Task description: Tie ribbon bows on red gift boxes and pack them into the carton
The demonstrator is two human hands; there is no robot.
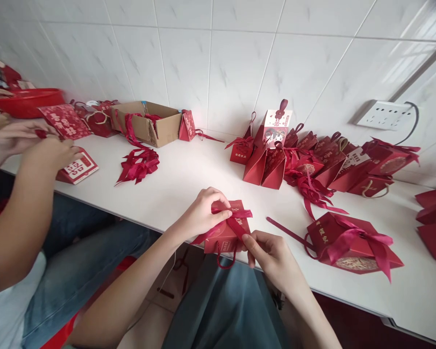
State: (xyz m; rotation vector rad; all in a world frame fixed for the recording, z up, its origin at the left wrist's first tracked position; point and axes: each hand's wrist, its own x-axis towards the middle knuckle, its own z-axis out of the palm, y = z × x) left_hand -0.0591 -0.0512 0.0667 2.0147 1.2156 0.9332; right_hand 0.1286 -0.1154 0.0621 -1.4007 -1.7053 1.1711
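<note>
A small red gift box [223, 235] lies at the table's front edge, its cord handle [227, 264] hanging toward me. A crimson ribbon [236, 227] crosses over its top. My left hand [207, 213] pinches the ribbon where it crosses, thumb against the fingers. Lower right, my right hand [267, 249] grips the ribbon's other end between thumb and fingers, beside the box. To the right lies another red box [349, 242] with a ribbon bow tied on it.
Many finished red boxes [319, 160] stand along the wall. A cardboard carton [163, 127] holds ribbons, and a ribbon pile [140, 165] lies before it. At left, a co-worker's hands [47, 145] work above a red box [78, 166]. A power strip [383, 115] is mounted on the wall.
</note>
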